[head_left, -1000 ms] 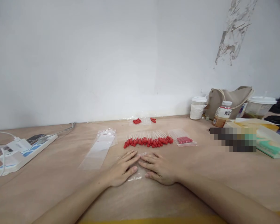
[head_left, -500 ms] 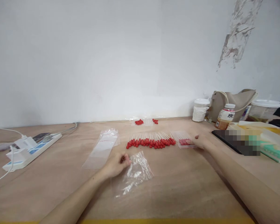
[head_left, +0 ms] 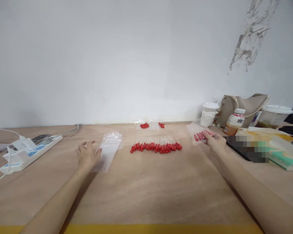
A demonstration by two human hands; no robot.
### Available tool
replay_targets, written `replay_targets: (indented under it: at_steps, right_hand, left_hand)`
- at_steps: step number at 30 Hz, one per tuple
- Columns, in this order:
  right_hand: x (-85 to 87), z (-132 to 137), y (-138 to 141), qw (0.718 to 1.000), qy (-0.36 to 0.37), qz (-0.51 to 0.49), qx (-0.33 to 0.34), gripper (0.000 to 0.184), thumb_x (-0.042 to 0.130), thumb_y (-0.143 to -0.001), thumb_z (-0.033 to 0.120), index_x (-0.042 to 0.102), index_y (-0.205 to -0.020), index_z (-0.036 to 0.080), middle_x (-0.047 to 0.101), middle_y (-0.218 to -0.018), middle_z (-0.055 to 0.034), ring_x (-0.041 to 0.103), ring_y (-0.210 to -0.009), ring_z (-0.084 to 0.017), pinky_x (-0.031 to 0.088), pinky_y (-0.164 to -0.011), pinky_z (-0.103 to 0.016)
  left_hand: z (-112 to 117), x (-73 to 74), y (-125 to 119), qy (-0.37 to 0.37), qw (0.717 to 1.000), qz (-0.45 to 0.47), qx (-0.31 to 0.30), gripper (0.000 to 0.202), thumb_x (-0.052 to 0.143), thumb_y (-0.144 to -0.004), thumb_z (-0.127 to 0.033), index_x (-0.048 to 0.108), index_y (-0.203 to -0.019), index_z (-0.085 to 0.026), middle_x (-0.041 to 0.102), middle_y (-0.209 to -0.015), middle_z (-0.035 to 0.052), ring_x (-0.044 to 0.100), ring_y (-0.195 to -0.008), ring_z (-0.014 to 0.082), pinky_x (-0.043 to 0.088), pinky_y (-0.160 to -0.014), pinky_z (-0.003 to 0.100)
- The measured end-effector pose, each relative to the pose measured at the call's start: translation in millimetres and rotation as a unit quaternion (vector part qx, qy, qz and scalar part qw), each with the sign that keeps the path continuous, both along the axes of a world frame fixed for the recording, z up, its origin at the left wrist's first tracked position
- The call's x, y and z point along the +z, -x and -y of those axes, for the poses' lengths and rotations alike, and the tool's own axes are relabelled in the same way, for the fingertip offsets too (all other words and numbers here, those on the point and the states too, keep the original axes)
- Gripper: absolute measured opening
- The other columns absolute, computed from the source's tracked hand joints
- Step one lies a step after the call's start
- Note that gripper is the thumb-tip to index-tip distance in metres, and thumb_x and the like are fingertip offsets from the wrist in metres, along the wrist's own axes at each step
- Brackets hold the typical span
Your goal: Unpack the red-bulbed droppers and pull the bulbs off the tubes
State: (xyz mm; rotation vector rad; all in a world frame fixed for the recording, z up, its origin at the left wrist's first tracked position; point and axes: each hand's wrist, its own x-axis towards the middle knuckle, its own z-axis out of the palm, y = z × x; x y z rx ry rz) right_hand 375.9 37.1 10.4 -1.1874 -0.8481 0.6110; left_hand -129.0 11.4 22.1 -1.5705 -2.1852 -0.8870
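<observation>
My right hand (head_left: 215, 142) pinches the near right edge of a clear plastic bag (head_left: 190, 129) that has several red-headed sticks (head_left: 199, 136) inside. To its left, a row of loose white sticks with fat red heads (head_left: 156, 147) lies on the table, red ends toward me. On the left side, my left hand (head_left: 88, 155) hovers with fingers apart and nothing in them. It is beside a stack of flat clear zip bags (head_left: 109, 151), and partly covers the stack's left edge.
Packed red-headed pieces (head_left: 144, 125) in clear film lie by the wall. A power strip (head_left: 31, 156) with plugs and cables is at left. A lidded cup (head_left: 209, 114), drink bottle (head_left: 235, 122), bag (head_left: 246, 104), dark blurred device (head_left: 239, 148) and tissue pack (head_left: 285, 151) stand at right.
My left hand has let go of the crinkled clear bag and moved left; that bag no longer shows mid-table. My right hand has shifted the filled bag up and right from the row's end.
</observation>
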Motion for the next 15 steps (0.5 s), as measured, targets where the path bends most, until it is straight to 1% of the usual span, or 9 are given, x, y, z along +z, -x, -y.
replay_targets:
  at_steps: [2, 3, 5, 8, 10, 11, 12, 14, 15]
  right_hand:
    - [9.2, 6.6, 19.6, 0.995, -0.058, -0.074, 0.022, 0.033, 0.067, -0.060, 0.045, 0.056, -0.073, 0.017, 0.061, -0.062, -0.0004, 0.058, -0.055, -0.014, 0.051, -0.050, -0.028]
    - [12.5, 11.5, 33.4, 0.990, -0.068, -0.105, 0.061, 0.034, 0.070, -0.058, 0.044, 0.057, -0.074, 0.018, 0.062, -0.065, -0.0001, 0.059, -0.056, -0.013, 0.051, -0.051, -0.026]
    - [14.6, 24.5, 66.8, 0.975, -0.008, -0.121, 0.187, 0.035, 0.073, -0.054, 0.044, 0.059, -0.071, 0.017, 0.064, -0.065, -0.0014, 0.059, -0.055, -0.013, 0.050, -0.049, -0.025]
    - [6.1, 47.3, 118.5, 0.915, 0.097, -0.099, 0.378, 0.034, 0.075, -0.054, 0.039, 0.063, -0.074, 0.014, 0.065, -0.066, -0.0025, 0.060, -0.057, -0.013, 0.050, -0.053, -0.024]
    - [-2.4, 59.0, 144.4, 0.876, 0.124, -0.054, 0.463, 0.034, 0.074, -0.055, 0.037, 0.064, -0.076, 0.012, 0.065, -0.066, -0.0020, 0.059, -0.058, -0.011, 0.049, -0.057, -0.024]
    - [-5.7, 62.5, 153.6, 0.860, 0.135, -0.035, 0.491, 0.034, 0.074, -0.056, 0.037, 0.064, -0.075, 0.011, 0.065, -0.065, -0.0015, 0.058, -0.056, -0.010, 0.049, -0.056, -0.023]
    - [-7.8, 64.2, 160.1, 0.846, 0.147, -0.014, 0.513, 0.034, 0.073, -0.057, 0.038, 0.064, -0.074, 0.011, 0.064, -0.062, -0.0008, 0.057, -0.053, -0.009, 0.047, -0.052, -0.021]
    - [-8.1, 63.3, 166.4, 0.831, 0.179, 0.013, 0.526, 0.034, 0.073, -0.057, 0.039, 0.064, -0.071, 0.009, 0.062, -0.058, -0.0001, 0.054, -0.048, -0.007, 0.044, -0.046, -0.018]
    - [-6.7, 61.4, 167.1, 0.829, 0.200, 0.016, 0.521, 0.033, 0.074, -0.056, 0.037, 0.064, -0.071, 0.009, 0.062, -0.058, -0.0002, 0.053, -0.047, -0.007, 0.044, -0.045, -0.018]
  left_hand:
    - [5.8, 5.6, -15.2, -0.081, 0.996, -0.043, -0.007, 0.047, 0.051, -0.074, -0.038, 0.046, -0.114, -0.015, 0.029, -0.125, 0.0184, 0.028, -0.118, 0.0353, 0.027, -0.093, 0.047]
    - [8.4, 8.4, -22.6, -0.109, 0.993, -0.052, -0.021, 0.046, 0.051, -0.074, -0.039, 0.046, -0.114, -0.016, 0.026, -0.126, 0.0173, 0.027, -0.119, 0.0345, 0.026, -0.094, 0.047]
    - [13.8, 12.9, -36.6, -0.135, 0.987, -0.055, -0.067, 0.042, 0.052, -0.074, -0.038, 0.049, -0.110, -0.016, 0.024, -0.127, 0.0159, 0.028, -0.118, 0.0328, 0.025, -0.096, 0.046]
    - [25.2, 16.5, -56.9, -0.140, 0.976, -0.034, -0.163, 0.035, 0.052, -0.075, -0.036, 0.051, -0.104, -0.016, 0.026, -0.127, 0.0154, 0.030, -0.117, 0.0306, 0.028, -0.095, 0.044]
    - [36.5, 17.9, -71.6, -0.120, 0.957, -0.022, -0.264, 0.032, 0.050, -0.078, -0.035, 0.051, -0.105, -0.017, 0.032, -0.125, 0.0138, 0.032, -0.118, 0.0278, 0.030, -0.096, 0.041]
    - [42.9, 18.3, -79.4, -0.091, 0.937, -0.024, -0.336, 0.030, 0.049, -0.080, -0.034, 0.051, -0.106, -0.019, 0.036, -0.124, 0.0123, 0.033, -0.119, 0.0255, 0.030, -0.097, 0.039]
    - [49.2, 18.4, -87.3, -0.040, 0.908, -0.031, -0.415, 0.029, 0.048, -0.081, -0.033, 0.051, -0.107, -0.020, 0.040, -0.124, 0.0105, 0.035, -0.119, 0.0233, 0.030, -0.098, 0.037]
    - [59.9, 16.4, -101.6, 0.077, 0.833, -0.044, -0.546, 0.035, 0.049, -0.082, -0.034, 0.048, -0.116, -0.023, 0.043, -0.127, 0.0068, 0.035, -0.121, 0.0208, 0.028, -0.101, 0.035]
    - [63.8, 14.1, -107.4, 0.124, 0.799, -0.043, -0.586, 0.041, 0.050, -0.082, -0.035, 0.044, -0.121, -0.024, 0.042, -0.129, 0.0056, 0.033, -0.123, 0.0204, 0.027, -0.102, 0.035]
